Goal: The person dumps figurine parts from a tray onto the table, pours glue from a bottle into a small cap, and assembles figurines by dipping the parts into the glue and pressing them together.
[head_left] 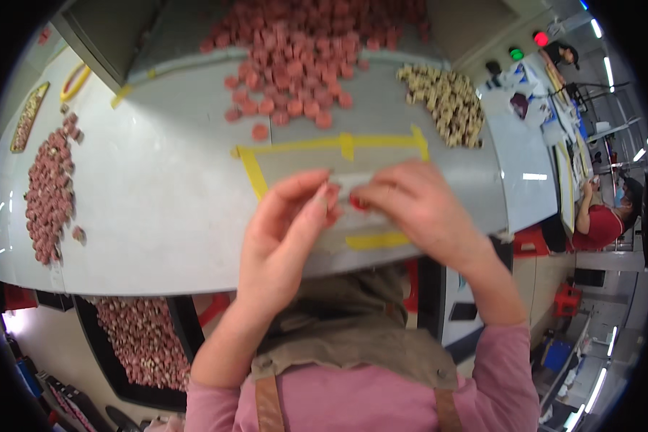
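My left hand (277,234) is closed in a pinch around a small pink round piece (331,201) above the table. Just to its right, my right hand (419,209) has thumb and fingers pressed together, with a spot of red at the tips; whether that is a piece or a fingernail is unclear. Both hands are over an area framed with yellow tape (295,145). Beyond them spreads a big heap of pink round pieces (295,68). At the far right of the table lies a pile of small cream-and-dark parts (450,108).
Pink-and-cream pieces (49,194) are piled at the table's left, near a yellow tape roll (75,81) and a narrow strip holding small parts (30,117). Below the table edge, a black bin (101,353) holds many similar pieces. A person in red (599,223) sits at the right.
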Tool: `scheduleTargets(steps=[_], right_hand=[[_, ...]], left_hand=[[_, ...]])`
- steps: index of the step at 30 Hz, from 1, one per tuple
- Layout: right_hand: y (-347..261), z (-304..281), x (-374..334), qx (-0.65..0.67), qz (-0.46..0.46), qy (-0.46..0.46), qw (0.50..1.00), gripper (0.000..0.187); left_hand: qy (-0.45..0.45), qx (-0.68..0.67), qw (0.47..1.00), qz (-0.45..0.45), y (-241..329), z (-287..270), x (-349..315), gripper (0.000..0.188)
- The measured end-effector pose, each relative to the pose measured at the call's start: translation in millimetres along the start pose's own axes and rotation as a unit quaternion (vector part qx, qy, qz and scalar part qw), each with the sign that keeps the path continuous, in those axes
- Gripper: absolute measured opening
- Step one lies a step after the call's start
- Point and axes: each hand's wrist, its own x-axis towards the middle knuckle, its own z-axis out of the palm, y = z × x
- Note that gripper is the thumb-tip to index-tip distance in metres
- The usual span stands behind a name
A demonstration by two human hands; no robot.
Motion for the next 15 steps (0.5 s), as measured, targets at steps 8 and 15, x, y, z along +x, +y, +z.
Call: scheduleTargets(steps=[8, 15], right_hand=[[-23.1, -5.4, -5.0, 0.036, 0.057, -0.005, 0.998, 0.019], [-28.7, 3.6, -19.1, 0.043, 0.053, -0.037, 0.997, 0.02]], left_hand=[[-0.019, -0.009, 0.999, -0.042, 8.4, 2.4, -21.0, 0.031], [-0.006, -0.005, 0.998, -0.063, -3.4, -2.1, -32.7, 0.03]])
